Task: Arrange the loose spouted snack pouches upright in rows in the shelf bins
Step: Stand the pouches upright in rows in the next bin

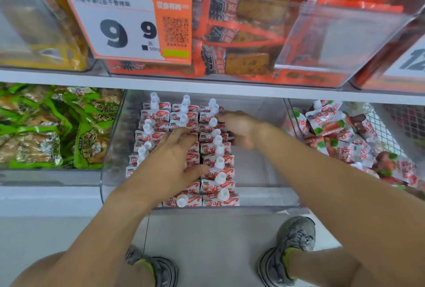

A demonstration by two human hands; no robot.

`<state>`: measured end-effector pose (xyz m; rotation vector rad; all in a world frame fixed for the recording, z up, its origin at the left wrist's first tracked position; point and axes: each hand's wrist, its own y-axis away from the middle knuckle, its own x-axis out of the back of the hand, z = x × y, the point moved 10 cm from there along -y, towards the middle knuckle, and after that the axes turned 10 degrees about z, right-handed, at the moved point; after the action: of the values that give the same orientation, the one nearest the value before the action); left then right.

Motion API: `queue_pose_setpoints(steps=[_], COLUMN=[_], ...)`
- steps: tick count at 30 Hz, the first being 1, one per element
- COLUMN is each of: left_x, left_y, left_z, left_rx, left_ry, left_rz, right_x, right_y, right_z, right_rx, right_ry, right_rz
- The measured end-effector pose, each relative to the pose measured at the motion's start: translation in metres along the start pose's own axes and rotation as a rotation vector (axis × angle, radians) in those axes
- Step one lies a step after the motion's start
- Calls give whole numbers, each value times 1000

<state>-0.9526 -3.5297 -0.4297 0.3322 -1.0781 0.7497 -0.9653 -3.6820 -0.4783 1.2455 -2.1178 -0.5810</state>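
White and red spouted pouches (215, 168) stand upright in three rows inside a clear shelf bin (259, 197). My left hand (171, 160) lies flat over the middle row, fingers spread and pressing on the pouch tops. My right hand (239, 129) reaches to the far end of the right row, its fingers touching the side of the pouches there; the fingertips are blurred. The bin's right part holds no pouches. A loose heap of the same pouches (338, 135) lies in the neighbouring bin on the right.
Green snack packs (53, 125) fill the bin to the left. Above the shelf board (69, 78), bins hold orange packs (253, 33) behind a price tag (128, 27). A wire basket (386, 130) stands at the far right. My shoes (287, 252) are on the floor below.
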Motion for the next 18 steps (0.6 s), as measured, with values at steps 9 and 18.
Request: queue_pose_setpoints(steps=[9,18], left_x=[23,-47], left_y=[19,-26], left_z=[68,260], left_rx=[-105,-408], left_ry=[154,173], left_rz=[285,11], right_x=[104,268], right_y=[150,115], right_z=[-2,84], right_rx=[669,583], right_ry=[291,769], right_rz=[120,385])
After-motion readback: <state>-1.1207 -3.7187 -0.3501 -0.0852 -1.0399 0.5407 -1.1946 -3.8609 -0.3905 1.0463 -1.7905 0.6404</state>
